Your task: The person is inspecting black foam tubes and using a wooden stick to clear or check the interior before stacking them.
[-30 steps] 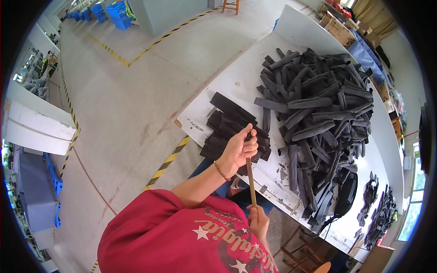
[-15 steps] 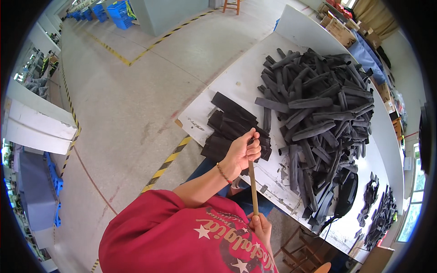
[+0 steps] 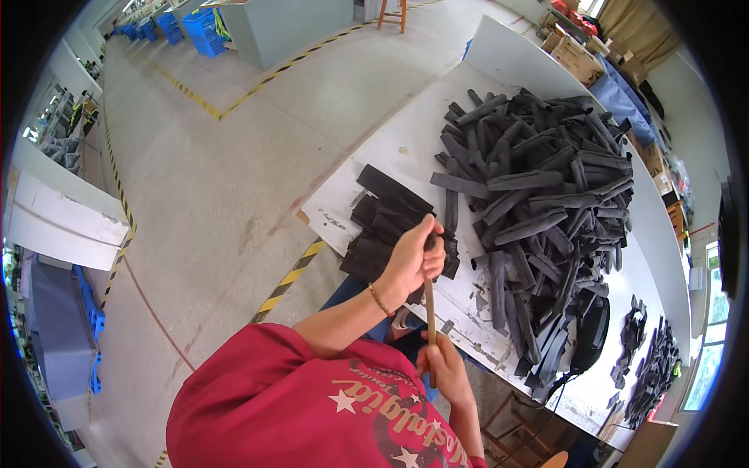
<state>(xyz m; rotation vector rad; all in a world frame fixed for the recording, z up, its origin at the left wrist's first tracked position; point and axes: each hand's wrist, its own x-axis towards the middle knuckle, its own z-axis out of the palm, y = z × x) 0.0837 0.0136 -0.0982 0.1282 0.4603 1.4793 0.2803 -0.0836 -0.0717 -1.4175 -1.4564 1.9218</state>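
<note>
A thin wooden stick (image 3: 429,312) stands close to upright in front of my red shirt. My left hand (image 3: 415,259), with a beaded bracelet at the wrist, is closed around its upper end, and a bit of something dark shows inside the fist. Lower down, my right hand (image 3: 446,366) grips the stick, whose bottom end sticks out below the fingers. Just beyond my left hand, a small stack of flat black fabric strips (image 3: 394,189) lies on the white table (image 3: 402,148) near its edge.
A large heap of dark grey fabric tubes (image 3: 538,179) covers the table's middle. A black corded object (image 3: 591,335) lies at its near side, with more dark pieces (image 3: 655,374) farther right. A raised white panel (image 3: 507,54) borders the table. A wooden stool (image 3: 511,429) stands below.
My right hand has moved up along the stick, from its bottom end to partway up, so the end now shows beneath it. My left hand keeps its grip at the top.
</note>
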